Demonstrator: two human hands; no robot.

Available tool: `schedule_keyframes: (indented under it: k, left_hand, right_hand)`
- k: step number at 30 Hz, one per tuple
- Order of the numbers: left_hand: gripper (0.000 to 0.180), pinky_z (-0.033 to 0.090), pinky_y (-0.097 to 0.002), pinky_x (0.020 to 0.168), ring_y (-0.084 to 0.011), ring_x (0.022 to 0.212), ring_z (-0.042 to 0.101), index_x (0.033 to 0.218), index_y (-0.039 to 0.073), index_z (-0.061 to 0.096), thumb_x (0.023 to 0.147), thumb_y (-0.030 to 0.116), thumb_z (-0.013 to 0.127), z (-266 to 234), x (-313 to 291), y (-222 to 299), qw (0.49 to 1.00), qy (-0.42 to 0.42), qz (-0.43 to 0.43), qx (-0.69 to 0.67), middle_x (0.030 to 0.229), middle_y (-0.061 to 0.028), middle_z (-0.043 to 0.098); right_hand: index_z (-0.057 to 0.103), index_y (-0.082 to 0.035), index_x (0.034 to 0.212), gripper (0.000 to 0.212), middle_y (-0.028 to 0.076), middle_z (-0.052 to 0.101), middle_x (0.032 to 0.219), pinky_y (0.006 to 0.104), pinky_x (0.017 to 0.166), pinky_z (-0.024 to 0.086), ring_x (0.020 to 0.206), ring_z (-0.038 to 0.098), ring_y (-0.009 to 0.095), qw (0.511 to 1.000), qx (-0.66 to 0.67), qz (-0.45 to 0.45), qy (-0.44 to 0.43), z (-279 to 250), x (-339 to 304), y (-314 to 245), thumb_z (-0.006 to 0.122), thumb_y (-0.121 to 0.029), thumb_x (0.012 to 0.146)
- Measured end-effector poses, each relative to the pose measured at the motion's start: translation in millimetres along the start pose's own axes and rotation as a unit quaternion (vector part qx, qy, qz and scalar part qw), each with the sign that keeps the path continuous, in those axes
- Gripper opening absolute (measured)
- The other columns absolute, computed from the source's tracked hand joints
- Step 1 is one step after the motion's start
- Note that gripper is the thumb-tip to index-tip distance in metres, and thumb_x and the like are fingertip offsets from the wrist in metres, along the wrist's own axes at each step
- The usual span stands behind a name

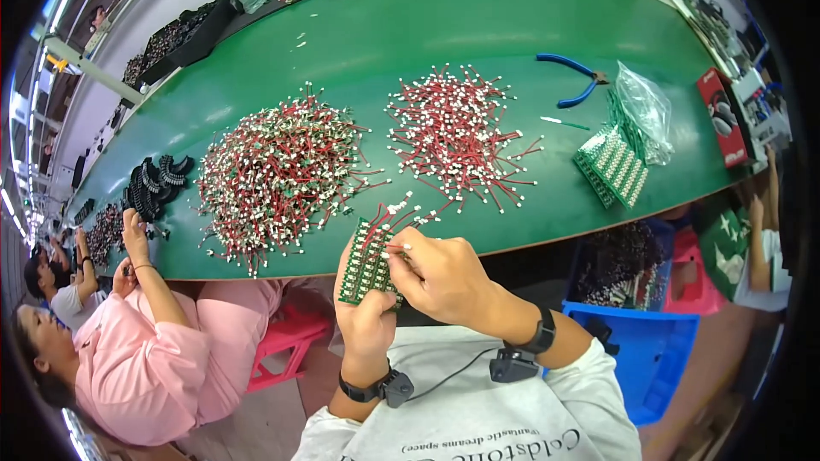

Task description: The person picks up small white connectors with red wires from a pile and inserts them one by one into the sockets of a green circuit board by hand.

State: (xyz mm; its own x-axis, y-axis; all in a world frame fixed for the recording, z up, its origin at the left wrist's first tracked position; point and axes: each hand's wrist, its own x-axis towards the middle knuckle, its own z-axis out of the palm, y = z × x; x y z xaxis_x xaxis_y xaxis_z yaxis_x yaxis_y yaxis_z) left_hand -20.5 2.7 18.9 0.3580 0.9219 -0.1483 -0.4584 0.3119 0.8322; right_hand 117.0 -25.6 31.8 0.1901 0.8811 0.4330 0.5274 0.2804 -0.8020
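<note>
My left hand (366, 330) grips a green circuit board panel (368, 263) with rows of small white connectors, its thumb pressed on the lower end. Over the panel's right side, my right hand (446, 277) pinches a short red wire lead (398, 248) with a white plug. More red leads trail from the panel's upper end. Just beyond my hands lies a pile of red leads with white plugs (457, 137). To its left is a bigger heap of small boards with red leads (282, 166).
On the green table (512, 17), blue-handled cutters (576, 81), a white-green stick tool (564, 123), stacked board panels (613, 166) and a plastic bag (645, 107) lie right. Blue bins (636, 358) stand below the edge. A person in pink (162, 350) works at left.
</note>
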Motion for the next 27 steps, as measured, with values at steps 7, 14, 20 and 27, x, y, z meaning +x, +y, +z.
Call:
schedule_keyframes:
  k: [7, 14, 20, 27]
  left_hand:
    - [0.077, 0.046, -0.0184, 0.067, -0.0094, 0.088, 0.059, 0.145, -0.007, 0.037, 0.069, -0.011, 0.044, 1.1, -2.6, -6.8, 0.999, -0.015, 0.010, 0.037, 0.117, -0.0094, 0.060]
    - [0.058, 0.049, -0.0233, 0.074, -0.0140, 0.087, 0.061, 0.127, -0.006, 0.049, 0.070, -0.014, 0.042, -3.6, -3.8, -11.9, 0.999, -0.012, 0.030, 0.013, 0.108, -0.0089, 0.061]
    - [0.072, 0.048, -0.0195, 0.076, -0.0096, 0.094, 0.059, 0.146, -0.008, 0.035, 0.075, -0.014, 0.044, -6.9, -3.1, -13.0, 0.997, -0.032, 0.046, 0.053, 0.122, -0.0103, 0.059]
    - [0.071, 0.043, -0.0278, 0.100, -0.0156, 0.113, 0.055, 0.146, -0.008, 0.034, 0.076, -0.013, 0.042, -6.9, -4.7, -12.6, 0.986, -0.051, 0.070, 0.143, 0.128, -0.0109, 0.055]
  right_hand:
    - [0.063, 0.000, 0.086, 0.009, 0.013, 0.065, 0.072, 0.0348, 0.048, 0.049, 0.054, 0.064, 0.026, 0.998, -0.023, -0.034, 0.038, 1.6, -6.0, 7.4, 0.069, -0.003, 0.080]
    - [0.064, 0.001, 0.087, 0.011, 0.009, 0.058, 0.070, 0.0347, 0.047, 0.046, 0.053, 0.058, 0.024, 0.987, -0.060, -0.120, 0.089, 7.6, -8.5, 6.6, 0.070, -0.003, 0.080]
    - [0.063, 0.001, 0.085, 0.011, 0.008, 0.056, 0.069, 0.0348, 0.048, 0.047, 0.055, 0.057, 0.024, 0.984, -0.082, -0.126, 0.095, 10.6, -9.1, 9.9, 0.071, -0.003, 0.079]
    - [0.062, 0.001, 0.081, 0.013, 0.010, 0.067, 0.081, 0.0348, 0.055, 0.053, 0.061, 0.063, 0.026, 0.988, -0.084, -0.108, 0.073, 11.6, -11.6, 11.1, 0.072, -0.004, 0.075]
